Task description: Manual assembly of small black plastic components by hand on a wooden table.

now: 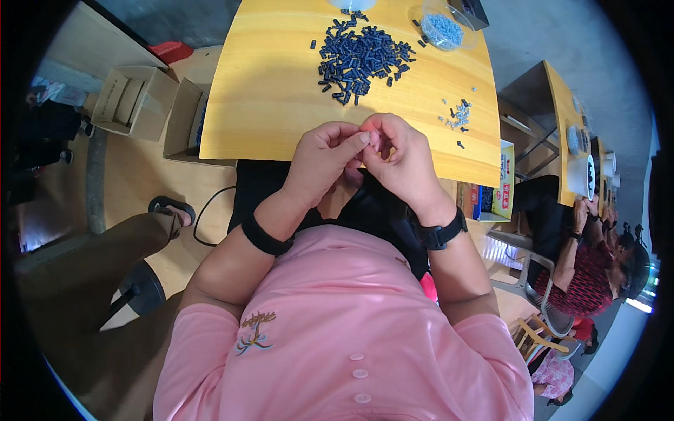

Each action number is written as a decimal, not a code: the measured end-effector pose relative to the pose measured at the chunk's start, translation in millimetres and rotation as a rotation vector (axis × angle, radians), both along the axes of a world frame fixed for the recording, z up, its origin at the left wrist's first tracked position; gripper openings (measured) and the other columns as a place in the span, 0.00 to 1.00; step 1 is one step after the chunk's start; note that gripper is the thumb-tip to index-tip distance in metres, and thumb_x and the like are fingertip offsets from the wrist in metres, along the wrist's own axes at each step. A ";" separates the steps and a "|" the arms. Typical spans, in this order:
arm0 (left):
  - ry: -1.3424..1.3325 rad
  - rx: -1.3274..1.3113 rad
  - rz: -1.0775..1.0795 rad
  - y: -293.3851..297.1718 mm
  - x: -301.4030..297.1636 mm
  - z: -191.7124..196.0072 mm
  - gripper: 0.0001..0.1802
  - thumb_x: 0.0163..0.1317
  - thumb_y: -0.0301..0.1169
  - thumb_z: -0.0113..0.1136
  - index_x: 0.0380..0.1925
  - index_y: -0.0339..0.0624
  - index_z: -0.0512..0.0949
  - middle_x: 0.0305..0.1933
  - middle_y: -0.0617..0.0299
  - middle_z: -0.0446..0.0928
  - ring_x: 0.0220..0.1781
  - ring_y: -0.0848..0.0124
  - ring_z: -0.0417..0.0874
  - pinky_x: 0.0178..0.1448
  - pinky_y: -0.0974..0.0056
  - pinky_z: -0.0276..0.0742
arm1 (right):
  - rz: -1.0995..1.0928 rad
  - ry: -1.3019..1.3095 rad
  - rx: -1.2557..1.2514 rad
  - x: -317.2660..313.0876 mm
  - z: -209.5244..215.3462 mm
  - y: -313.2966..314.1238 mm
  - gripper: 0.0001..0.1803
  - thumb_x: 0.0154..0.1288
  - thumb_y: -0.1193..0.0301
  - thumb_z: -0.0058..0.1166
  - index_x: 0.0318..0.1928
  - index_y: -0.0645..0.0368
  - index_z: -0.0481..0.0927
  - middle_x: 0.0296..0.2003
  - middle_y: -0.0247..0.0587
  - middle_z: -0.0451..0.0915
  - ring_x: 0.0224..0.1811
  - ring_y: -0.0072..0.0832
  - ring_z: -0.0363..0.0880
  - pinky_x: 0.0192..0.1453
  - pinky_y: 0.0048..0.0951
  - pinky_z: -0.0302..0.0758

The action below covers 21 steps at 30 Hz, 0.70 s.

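Observation:
My left hand (326, 158) and my right hand (401, 156) meet fingertip to fingertip over the near edge of the wooden table (260, 105). Both are closed in a pinch, and whatever sits between the fingers is hidden. Beyond them lies a large heap of small black plastic pieces (361, 59). To the right of my hands is a scatter of tiny pale pieces (460, 114) with a few dark ones among them. A clear round tub (442, 31) of small light-blue pieces stands at the far right of the table.
A white container (351, 3) is partly visible at the far edge. Open cardboard boxes (133, 102) stand on the floor at left, near another person's leg (105, 249). A colourful carton (502, 186) sits below the table's right side. Other people (583, 274) work at tables on the right.

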<state>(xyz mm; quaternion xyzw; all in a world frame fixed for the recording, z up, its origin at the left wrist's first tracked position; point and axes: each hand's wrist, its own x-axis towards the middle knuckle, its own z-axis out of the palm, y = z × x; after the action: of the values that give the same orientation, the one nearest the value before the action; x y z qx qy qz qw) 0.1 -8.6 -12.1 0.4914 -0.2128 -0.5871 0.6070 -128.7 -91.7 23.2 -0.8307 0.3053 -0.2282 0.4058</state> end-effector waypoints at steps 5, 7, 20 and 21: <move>-0.002 0.018 0.000 2.1 1.5 2.7 0.13 0.62 0.33 0.61 0.43 0.38 0.79 0.34 0.66 0.80 0.33 0.81 0.78 0.39 0.76 0.76 | -0.003 -0.051 0.091 -2.8 1.9 0.1 0.10 0.53 0.79 0.57 0.38 0.62 0.76 0.26 0.38 0.74 0.26 0.23 0.74 0.32 0.22 0.72; 0.130 0.037 0.048 2.2 1.8 1.5 0.12 0.62 0.32 0.61 0.43 0.38 0.80 0.33 0.66 0.80 0.32 0.81 0.78 0.38 0.77 0.75 | -0.021 -0.105 0.139 -4.5 -4.0 -1.7 0.11 0.53 0.79 0.59 0.39 0.62 0.77 0.27 0.36 0.75 0.26 0.21 0.73 0.31 0.21 0.72; 0.239 0.090 0.002 4.0 3.8 3.5 0.11 0.64 0.31 0.59 0.41 0.37 0.80 0.34 0.65 0.80 0.32 0.80 0.79 0.37 0.77 0.76 | -0.090 -0.268 0.515 -12.6 -13.4 -1.6 0.05 0.62 0.78 0.56 0.39 0.63 0.79 0.28 0.30 0.79 0.26 0.11 0.74 0.27 0.13 0.71; 0.211 0.089 -0.020 4.7 3.8 4.4 0.10 0.64 0.32 0.59 0.41 0.37 0.80 0.33 0.65 0.80 0.32 0.80 0.79 0.37 0.77 0.76 | -0.090 -0.251 0.507 -13.3 -14.8 -2.1 0.05 0.63 0.78 0.56 0.40 0.63 0.80 0.28 0.30 0.79 0.26 0.11 0.74 0.25 0.13 0.70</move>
<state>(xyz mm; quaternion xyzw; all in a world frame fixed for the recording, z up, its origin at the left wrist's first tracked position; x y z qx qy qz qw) 4.0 -3.9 -7.6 0.4511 -0.1263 -0.6504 0.5979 -142.0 -93.7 8.4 -0.6536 0.3365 -0.2632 0.6247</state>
